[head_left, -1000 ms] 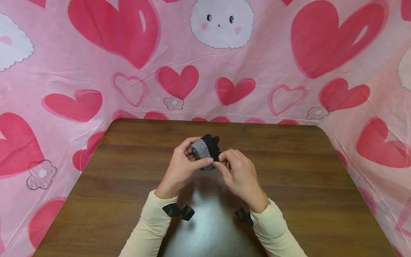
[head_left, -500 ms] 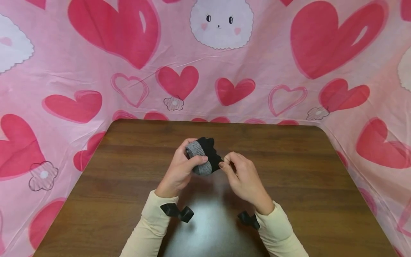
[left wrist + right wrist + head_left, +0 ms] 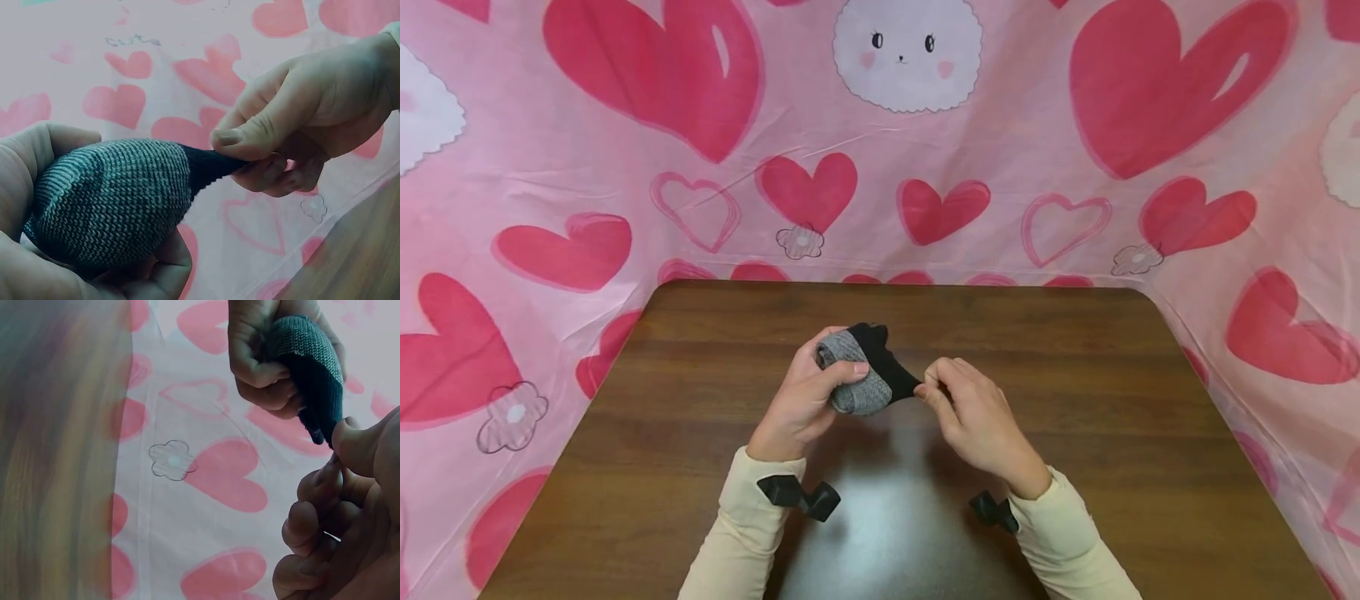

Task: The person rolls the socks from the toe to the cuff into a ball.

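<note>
A rolled-up sock, grey knit with a black band, is held up over the table between both hands. My left hand grips the grey bundle, thumb across its near side and fingers behind it. My right hand pinches the end of the black part between thumb and fingers. In the left wrist view the black fabric is drawn to a narrow point at the right thumb, while the grey knit bulges round in the left palm. The right wrist view shows the stretched black fabric running down to the pinch.
The brown wooden table lies beneath the hands, with a glare patch near its front. Around its back and sides hangs a pink cloth printed with hearts. Black wrist cameras sit at both cream sleeves.
The right hand has moved right and slightly down, drawing the black part out to a point. The left hand has shifted a little left with the grey bundle, so more of it shows.
</note>
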`<state>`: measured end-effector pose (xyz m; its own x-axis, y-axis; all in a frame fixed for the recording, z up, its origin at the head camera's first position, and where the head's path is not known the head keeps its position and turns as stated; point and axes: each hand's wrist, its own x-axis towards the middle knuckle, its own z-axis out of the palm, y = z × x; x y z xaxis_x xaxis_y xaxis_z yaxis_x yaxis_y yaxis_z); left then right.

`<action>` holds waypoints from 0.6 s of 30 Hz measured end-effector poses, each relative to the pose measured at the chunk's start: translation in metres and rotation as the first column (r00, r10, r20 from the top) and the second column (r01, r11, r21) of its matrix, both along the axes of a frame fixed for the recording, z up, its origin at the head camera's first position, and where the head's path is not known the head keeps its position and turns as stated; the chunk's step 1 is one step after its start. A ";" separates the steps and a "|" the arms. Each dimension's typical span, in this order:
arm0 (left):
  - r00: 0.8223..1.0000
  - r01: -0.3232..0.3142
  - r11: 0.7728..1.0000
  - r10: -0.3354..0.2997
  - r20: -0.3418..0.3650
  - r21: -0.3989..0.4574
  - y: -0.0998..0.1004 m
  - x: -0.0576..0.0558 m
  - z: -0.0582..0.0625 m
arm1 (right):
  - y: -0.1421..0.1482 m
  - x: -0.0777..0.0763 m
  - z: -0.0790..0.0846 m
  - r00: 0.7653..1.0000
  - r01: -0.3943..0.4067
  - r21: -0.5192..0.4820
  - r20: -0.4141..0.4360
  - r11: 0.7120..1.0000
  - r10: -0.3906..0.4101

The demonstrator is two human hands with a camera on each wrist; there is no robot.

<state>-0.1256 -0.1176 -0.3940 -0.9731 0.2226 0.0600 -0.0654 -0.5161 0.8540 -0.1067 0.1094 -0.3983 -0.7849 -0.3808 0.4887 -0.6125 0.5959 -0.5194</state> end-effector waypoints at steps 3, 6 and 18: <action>1.000 0.014 1.000 -0.014 0.000 -0.001 -0.003 0.001 0.001 | -0.001 0.000 0.001 1.000 -0.005 -0.010 0.002 1.000 0.005; 1.000 0.027 1.000 -0.027 -0.013 -0.008 -0.003 0.000 0.003 | 0.000 0.000 0.001 1.000 -0.002 -0.028 0.007 1.000 0.002; 0.994 0.107 0.994 -0.107 0.001 0.011 -0.007 0.009 0.003 | 0.004 0.001 0.000 0.993 -0.112 -0.083 0.021 0.990 0.114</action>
